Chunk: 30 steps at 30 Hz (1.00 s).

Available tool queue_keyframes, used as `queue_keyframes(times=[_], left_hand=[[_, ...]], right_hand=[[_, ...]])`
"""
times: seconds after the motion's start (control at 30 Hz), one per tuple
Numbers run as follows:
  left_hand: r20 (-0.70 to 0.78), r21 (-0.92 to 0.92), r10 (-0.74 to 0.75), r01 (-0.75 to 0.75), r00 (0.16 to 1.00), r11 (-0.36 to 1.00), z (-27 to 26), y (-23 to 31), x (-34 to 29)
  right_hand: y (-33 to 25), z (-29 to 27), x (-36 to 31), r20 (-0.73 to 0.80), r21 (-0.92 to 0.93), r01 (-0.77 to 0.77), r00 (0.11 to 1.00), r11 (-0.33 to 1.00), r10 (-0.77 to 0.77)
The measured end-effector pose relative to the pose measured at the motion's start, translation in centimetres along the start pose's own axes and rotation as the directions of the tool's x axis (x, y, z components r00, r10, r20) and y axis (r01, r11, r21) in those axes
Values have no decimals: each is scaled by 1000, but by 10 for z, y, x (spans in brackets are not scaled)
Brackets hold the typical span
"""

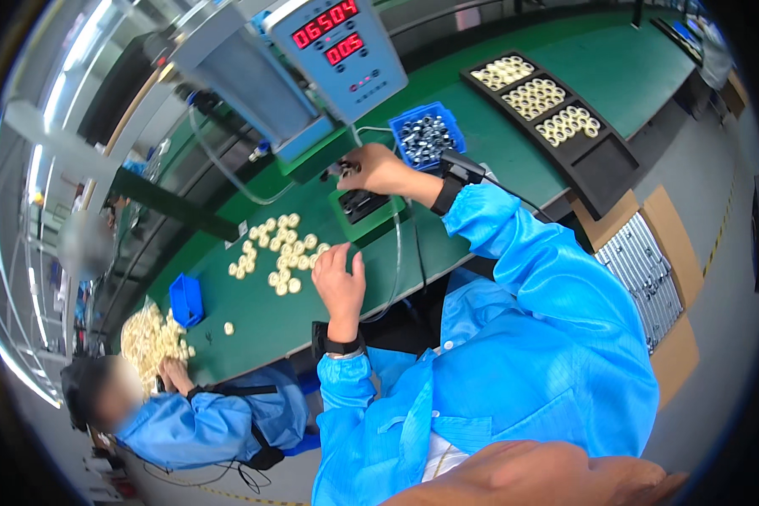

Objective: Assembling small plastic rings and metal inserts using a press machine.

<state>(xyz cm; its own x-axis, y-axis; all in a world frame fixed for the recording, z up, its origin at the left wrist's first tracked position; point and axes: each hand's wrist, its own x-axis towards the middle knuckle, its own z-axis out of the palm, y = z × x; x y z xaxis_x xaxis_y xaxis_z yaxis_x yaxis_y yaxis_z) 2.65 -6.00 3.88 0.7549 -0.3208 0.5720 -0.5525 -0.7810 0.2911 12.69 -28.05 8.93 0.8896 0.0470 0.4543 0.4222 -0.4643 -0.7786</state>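
Observation:
My right hand (375,171) reaches in under the press machine (253,80), its fingers curled at a small dark metal part (342,169) above the black fixture (364,205). What those fingers grip is too small to make out. On the green table (434,244), my left hand (339,282) rests with fingers stretched and thumb apart. Its fingertips are at the right edge of a loose group of small round cream parts with ring-shaped tops (285,253). Nothing shows in that hand.
Behind my right wrist stands a blue bin (427,135) of small metal parts. A black tray (557,126) holds cream rings in several compartments. The control box (339,51) has red displays. At left, a co-worker (219,422) handles a cream pile (148,337) by a blue box (186,300).

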Motion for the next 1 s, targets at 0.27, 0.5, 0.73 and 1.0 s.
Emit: queue_keyframes(times=[0.27,0.5,0.73,1.0], left_hand=[[-7,-9,25,-25,1000,1000,-20,-21,-15],[15,103,-137,135,990,985,-41,-75,-22],[58,396,-282,237,958,887,-44,-91,-19],[153,363,-455,378,878,852,-52,-93,-28]], right_hand=[[38,-186,-96,-83,-533,22,993,846,-78],[111,-345,-192,-444,-642,-610,790,464,423],[123,-336,-203,-554,-697,-673,724,247,411],[114,-342,-196,-497,-696,-670,710,259,500]])
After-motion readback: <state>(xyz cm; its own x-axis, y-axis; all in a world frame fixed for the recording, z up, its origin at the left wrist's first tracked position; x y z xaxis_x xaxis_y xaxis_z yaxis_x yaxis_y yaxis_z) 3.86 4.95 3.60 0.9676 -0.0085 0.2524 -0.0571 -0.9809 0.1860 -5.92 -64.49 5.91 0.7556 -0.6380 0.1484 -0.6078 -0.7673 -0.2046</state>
